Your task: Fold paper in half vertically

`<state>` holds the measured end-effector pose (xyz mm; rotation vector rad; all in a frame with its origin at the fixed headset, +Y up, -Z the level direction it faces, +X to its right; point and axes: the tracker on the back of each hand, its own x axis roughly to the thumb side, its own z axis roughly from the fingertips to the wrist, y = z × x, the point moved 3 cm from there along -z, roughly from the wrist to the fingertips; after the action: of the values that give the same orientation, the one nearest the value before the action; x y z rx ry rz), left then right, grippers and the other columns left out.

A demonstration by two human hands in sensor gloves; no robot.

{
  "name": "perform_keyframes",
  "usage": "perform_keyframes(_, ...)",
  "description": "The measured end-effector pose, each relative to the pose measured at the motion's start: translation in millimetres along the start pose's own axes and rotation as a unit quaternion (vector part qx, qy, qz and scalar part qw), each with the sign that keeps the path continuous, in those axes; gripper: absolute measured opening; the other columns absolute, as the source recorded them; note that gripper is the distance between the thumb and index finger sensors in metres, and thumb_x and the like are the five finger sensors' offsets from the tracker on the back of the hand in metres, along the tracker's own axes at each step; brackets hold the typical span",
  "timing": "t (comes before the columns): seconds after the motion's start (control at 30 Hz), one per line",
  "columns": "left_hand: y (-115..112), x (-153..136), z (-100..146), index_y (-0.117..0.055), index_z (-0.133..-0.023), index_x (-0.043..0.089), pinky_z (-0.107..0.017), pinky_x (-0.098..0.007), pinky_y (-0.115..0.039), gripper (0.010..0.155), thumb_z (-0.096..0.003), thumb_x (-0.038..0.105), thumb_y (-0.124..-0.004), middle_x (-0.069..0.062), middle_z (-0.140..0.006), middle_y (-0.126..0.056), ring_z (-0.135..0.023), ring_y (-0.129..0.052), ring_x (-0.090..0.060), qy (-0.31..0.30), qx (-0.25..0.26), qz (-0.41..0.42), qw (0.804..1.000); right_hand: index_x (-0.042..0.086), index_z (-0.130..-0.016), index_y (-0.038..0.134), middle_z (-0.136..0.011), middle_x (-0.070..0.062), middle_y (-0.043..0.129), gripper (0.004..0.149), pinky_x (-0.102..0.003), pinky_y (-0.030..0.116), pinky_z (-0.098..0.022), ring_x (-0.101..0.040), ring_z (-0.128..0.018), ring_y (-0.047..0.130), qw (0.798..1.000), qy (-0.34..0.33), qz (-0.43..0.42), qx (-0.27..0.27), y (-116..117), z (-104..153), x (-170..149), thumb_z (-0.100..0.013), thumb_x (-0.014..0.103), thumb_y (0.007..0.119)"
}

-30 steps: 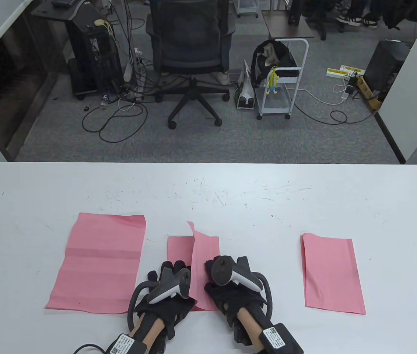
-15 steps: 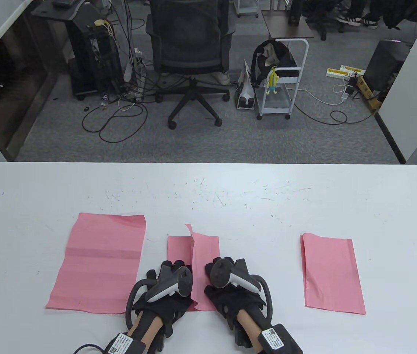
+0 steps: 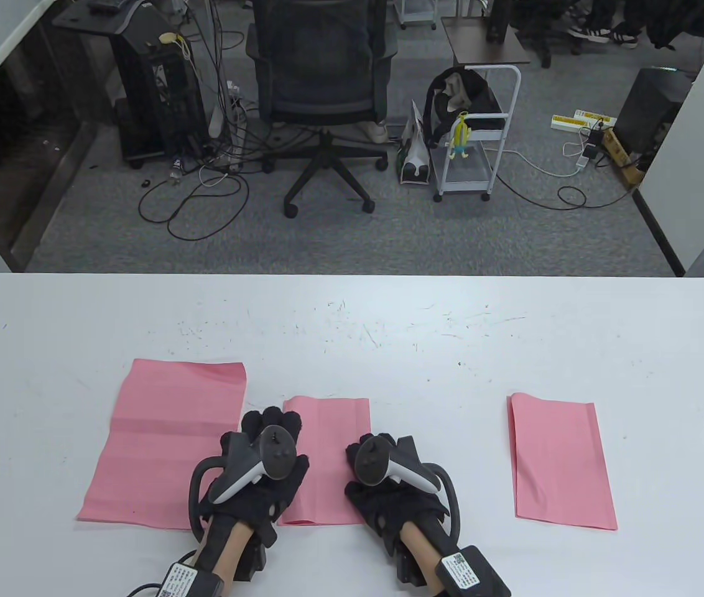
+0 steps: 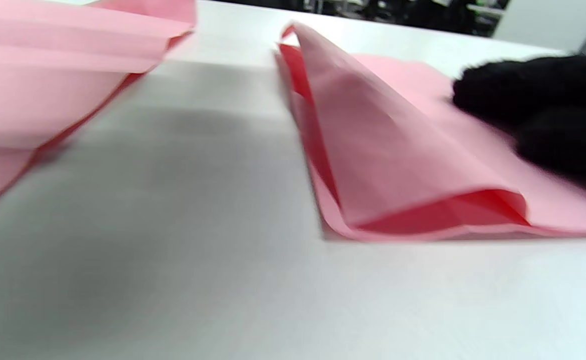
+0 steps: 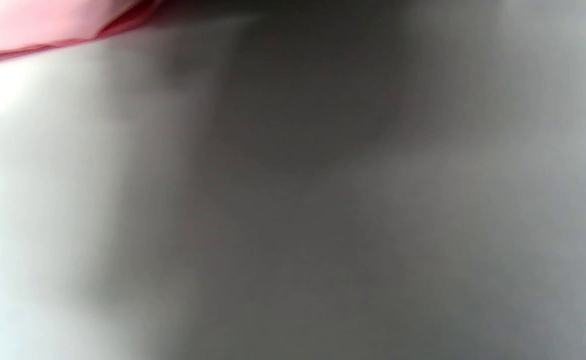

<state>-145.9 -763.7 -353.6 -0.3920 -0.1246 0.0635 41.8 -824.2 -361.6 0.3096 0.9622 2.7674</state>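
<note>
Folded pink paper (image 3: 330,460) flat on table (image 3: 352,323). Right hand (image 3: 383,482) pressing its right edge; left hand (image 3: 262,463) at left edge, grip undeterminable.

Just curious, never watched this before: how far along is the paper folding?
The middle paper already lies doubled over, and the right paper looks folded too. Now the left hand is at its fold side and the right hand at its other edge. That fold still puffs open, so flattening remains. The left paper lies unfolded.
</note>
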Motion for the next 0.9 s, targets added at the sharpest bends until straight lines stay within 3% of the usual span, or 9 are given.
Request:
perform_keyframes(0.13, -22.4, 12.6, -10.2, -0.004, -0.115, 0.042, -0.085, -0.063, -0.018, 0.076, -0.0527, 0.065, -0.041, 0.008, -0.126, 0.002, -0.118, 0.0, -0.029, -0.003, -0.042, -0.034, 0.999, 0.037, -0.105, 0.02, -0.114, 0.008, 0.007, 0.066, -0.052, 0.012, -0.078, -0.022, -0.107, 0.004, 1.0, 0.0, 0.0, 0.0, 0.0, -0.1, -0.2, -0.051, 0.052, 0.056)
perform_keyframes(0.37, -51.6, 0.4, -24.9, -0.005, -0.114, 0.042, -0.085, -0.063, -0.018, 0.074, -0.0524, 0.064, -0.039, 0.009, -0.125, 0.002, -0.117, -0.001, -0.029, 0.014, -0.1, -0.044, 0.994, 0.038, -0.105, 0.02, -0.114, 0.008, 0.007, 0.066, -0.052, 0.012, -0.078, -0.022, -0.107, 0.004, 1.0, 0.0, -0.001, 0.001, -0.1, -0.1, -0.4, -0.051, 0.052, 0.056)
perform_keyframes(0.8, -55.2, -0.7, -24.2, -0.001, -0.112, 0.041, -0.084, -0.064, -0.014, 0.074, -0.0514, 0.065, -0.036, 0.008, -0.123, 0.006, -0.115, 0.002, -0.03, 0.008, -0.106, -0.034, 0.994, 0.038, -0.105, 0.021, -0.114, 0.008, 0.007, 0.066, -0.052, 0.012, -0.077, -0.021, -0.107, 0.005, 1.0, -0.002, -0.008, 0.003, -1.8, 0.0, -0.3, -0.051, 0.051, 0.057)
perform_keyframes(0.9, -55.3, -0.9, -24.2, -0.001, -0.112, 0.041, -0.084, -0.064, -0.014, 0.074, -0.0514, 0.065, -0.035, 0.008, -0.123, 0.007, -0.115, 0.002, -0.03, 0.008, -0.107, -0.033, 0.994, 0.034, -0.106, 0.027, -0.116, 0.005, 0.015, 0.068, -0.054, 0.016, -0.077, -0.025, -0.108, 0.011, 0.998, -0.023, -0.062, 0.007, -11.2, 3.9, -1.8, -0.05, 0.051, 0.061)
